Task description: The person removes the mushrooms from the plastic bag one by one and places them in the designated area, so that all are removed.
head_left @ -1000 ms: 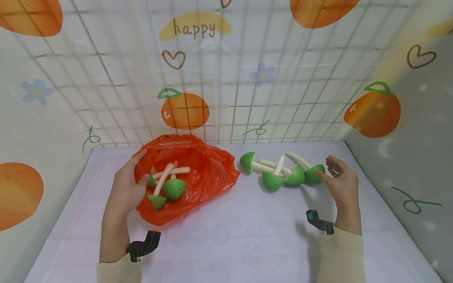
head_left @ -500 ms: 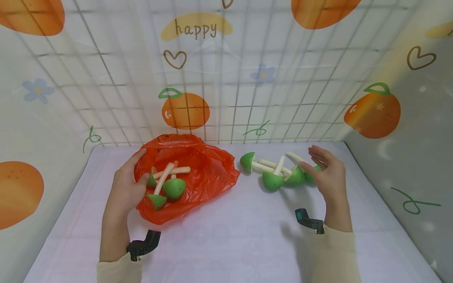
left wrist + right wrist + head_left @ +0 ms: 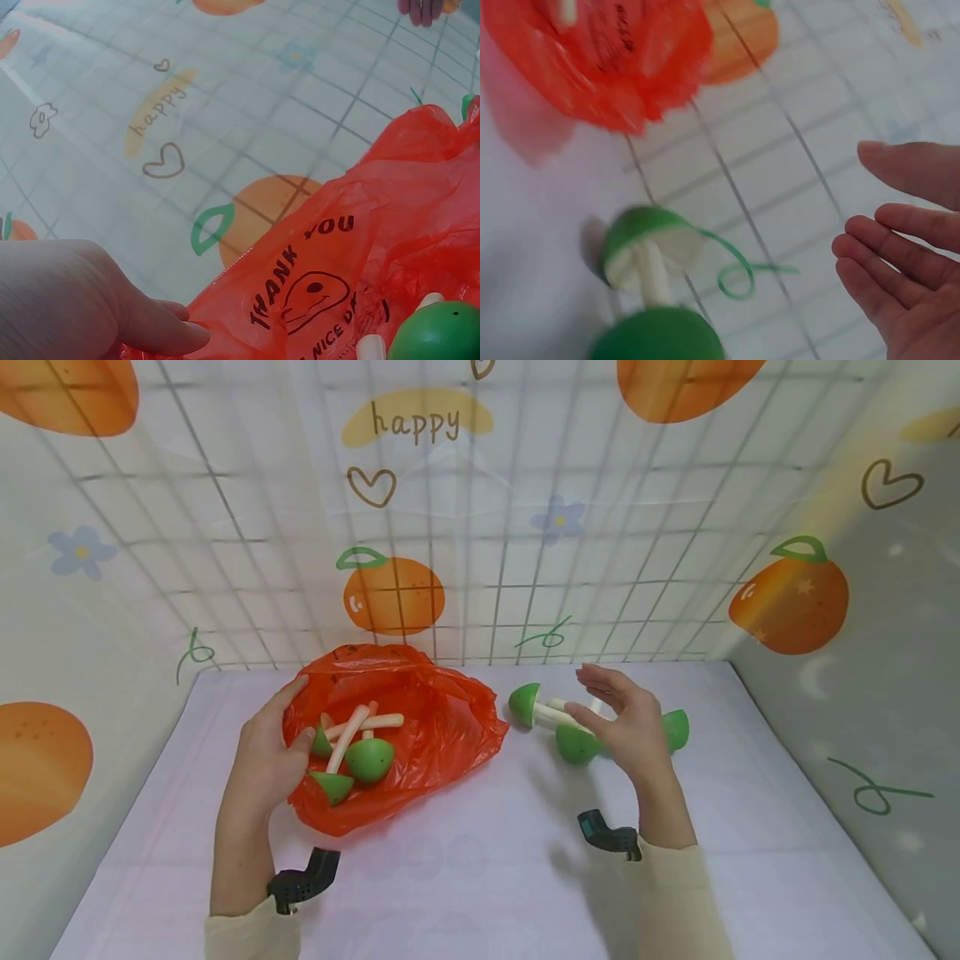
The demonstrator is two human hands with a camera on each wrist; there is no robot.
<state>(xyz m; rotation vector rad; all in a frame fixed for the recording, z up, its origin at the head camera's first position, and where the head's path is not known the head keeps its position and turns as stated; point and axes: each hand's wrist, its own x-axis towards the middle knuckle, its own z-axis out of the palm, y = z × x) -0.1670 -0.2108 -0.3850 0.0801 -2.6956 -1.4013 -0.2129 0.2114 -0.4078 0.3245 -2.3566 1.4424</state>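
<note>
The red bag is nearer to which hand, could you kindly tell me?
Left: the left hand holds the red bag at its left edge, while the right hand is apart from it, by the mushrooms outside it.

Red crinkled plastic bag [image 3: 450,718] left on the pale flat table [image 3: 450,893], green-domed mushrooms [image 3: 370,761] inside. More green-domed mushrooms [image 3: 577,746] right of it. Left hand [image 3: 264,762] at bag's left rim; right hand [image 3: 628,720] seemingly above the second mushrooms.

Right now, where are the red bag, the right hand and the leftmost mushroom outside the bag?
Red bag [image 3: 442,731], head view: on its bare inside.
Right hand [image 3: 632,723], head view: on the middle of the hand.
Leftmost mushroom [image 3: 526,705], head view: on its green cap.
</note>
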